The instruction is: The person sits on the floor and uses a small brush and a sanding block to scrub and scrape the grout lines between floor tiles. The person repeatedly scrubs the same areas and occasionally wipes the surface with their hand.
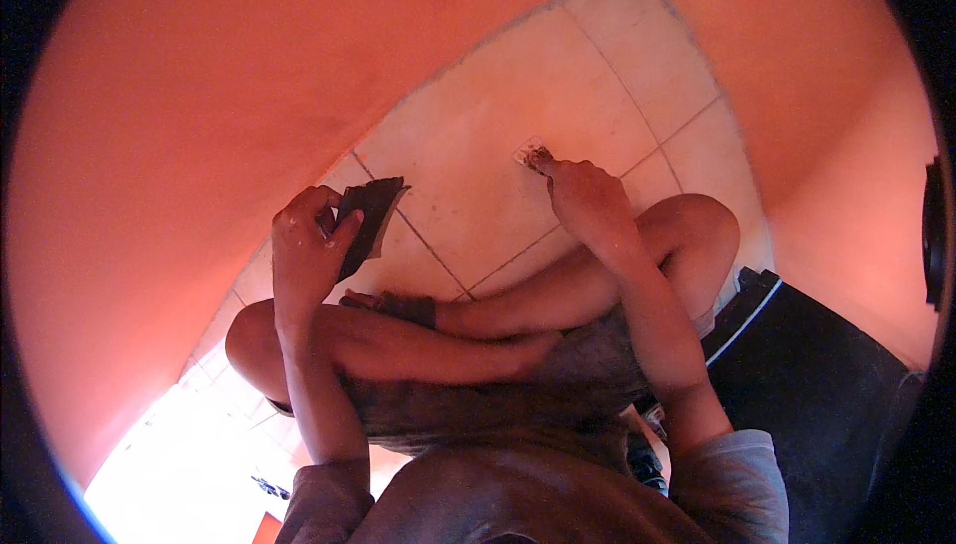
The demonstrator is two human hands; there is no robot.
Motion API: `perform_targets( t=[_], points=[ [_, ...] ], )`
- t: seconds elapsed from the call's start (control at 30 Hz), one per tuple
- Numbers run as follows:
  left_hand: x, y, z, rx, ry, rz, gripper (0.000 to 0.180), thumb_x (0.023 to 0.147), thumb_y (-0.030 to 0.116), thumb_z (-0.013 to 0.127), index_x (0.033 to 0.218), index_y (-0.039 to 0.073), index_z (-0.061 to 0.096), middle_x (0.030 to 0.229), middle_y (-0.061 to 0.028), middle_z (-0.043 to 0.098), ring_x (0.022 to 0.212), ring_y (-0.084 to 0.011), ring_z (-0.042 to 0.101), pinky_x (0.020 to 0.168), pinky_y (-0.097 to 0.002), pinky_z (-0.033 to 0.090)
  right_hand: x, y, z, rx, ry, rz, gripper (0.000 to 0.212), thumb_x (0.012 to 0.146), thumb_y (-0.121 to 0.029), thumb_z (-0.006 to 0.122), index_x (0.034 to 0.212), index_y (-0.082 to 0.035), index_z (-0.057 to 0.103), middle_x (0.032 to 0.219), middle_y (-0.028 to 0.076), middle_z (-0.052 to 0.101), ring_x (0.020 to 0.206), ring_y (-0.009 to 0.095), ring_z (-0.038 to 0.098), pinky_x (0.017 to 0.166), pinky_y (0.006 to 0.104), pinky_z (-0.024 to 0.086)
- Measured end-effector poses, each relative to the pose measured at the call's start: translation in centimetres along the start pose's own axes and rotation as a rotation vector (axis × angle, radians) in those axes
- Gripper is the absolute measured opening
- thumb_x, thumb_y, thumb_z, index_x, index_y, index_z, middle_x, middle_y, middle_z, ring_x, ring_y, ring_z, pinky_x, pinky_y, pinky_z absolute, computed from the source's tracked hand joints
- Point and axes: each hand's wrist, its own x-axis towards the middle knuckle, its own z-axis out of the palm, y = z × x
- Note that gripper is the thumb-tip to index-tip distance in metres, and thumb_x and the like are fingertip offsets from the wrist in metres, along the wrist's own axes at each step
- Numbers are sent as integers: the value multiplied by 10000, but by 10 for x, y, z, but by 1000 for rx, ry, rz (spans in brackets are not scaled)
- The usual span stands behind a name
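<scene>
My left hand point(307, 245) pinches a dark folded sheet point(369, 222) between thumb and fingers, above the tiles near the left wall. The sheet looks like sandpaper, with a ragged top edge and a paler layer behind. On the other side, my right hand point(590, 201) is closed around a small scraper-like tool point(534, 154). Its flat, pale end has dark stains and points up and left over the tiled floor point(498, 96). The fist hides the tool's handle. Both hands are held apart, in front of my crossed legs point(528, 305).
Orange walls point(219, 66) meet at a corner ahead and enclose the tiled floor. At my right stands a large black object point(807, 375) with a light strip along its edge. Bright light washes out the floor at the lower left. Small specks dot the tiles.
</scene>
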Motion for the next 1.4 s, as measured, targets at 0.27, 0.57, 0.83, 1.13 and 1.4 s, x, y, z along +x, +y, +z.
perform_targets(
  t=[0.27, 0.57, 0.83, 1.13, 1.4],
  points=[
    [-4, -9, 0, -26, -2, 6, 200, 755, 131, 778, 851, -12, 678, 636, -135, 587, 571, -241, 580, 571, -385, 449, -3, -11, 1, 64, 93, -30, 354, 1009, -207, 409, 1265, -172, 652, 1020, 208, 717, 919, 391, 709, 788, 515, 567],
    [3, -10, 11, 105, -132, 13, 249, 758, 219, 781, 881, 20, 695, 684, -168, 636, 651, -312, 652, 625, -427, 497, 3, -19, -3, 12, 119, -120, 329, 1028, -243, 411, 1223, -149, 659, 1004, 208, 715, 899, 393, 709, 786, 510, 567],
    [14, -41, 62, 99, -425, 265, 359, 752, 349, 775, 952, 61, 701, 990, -179, 673, 991, -389, 627, 874, -493, 504, 26, -12, 12, 65, 156, -345, 356, 996, -206, 439, 1281, -164, 646, 1181, 103, 704, 1080, 338, 673, 913, 497, 530],
    [-5, -20, 78, 164, -362, 295, 448, 785, 400, 729, 1091, 76, 682, 1073, -183, 667, 1043, -380, 640, 895, -493, 524, 4, -45, -12, 84, -67, -355, 509, 947, -49, 497, 1443, -161, 521, 1391, 147, 575, 1253, 330, 575, 1039, 396, 464],
    [-110, -21, -72, -26, 486, 243, 289, 877, 312, 669, 745, 56, 649, 806, -136, 654, 818, -350, 655, 706, -485, 495, 35, -30, 18, 70, -18, -432, 509, 1001, -73, 450, 1510, -82, 420, 1566, 136, 407, 1423, 270, 421, 1142, 353, 361]
  ],
)
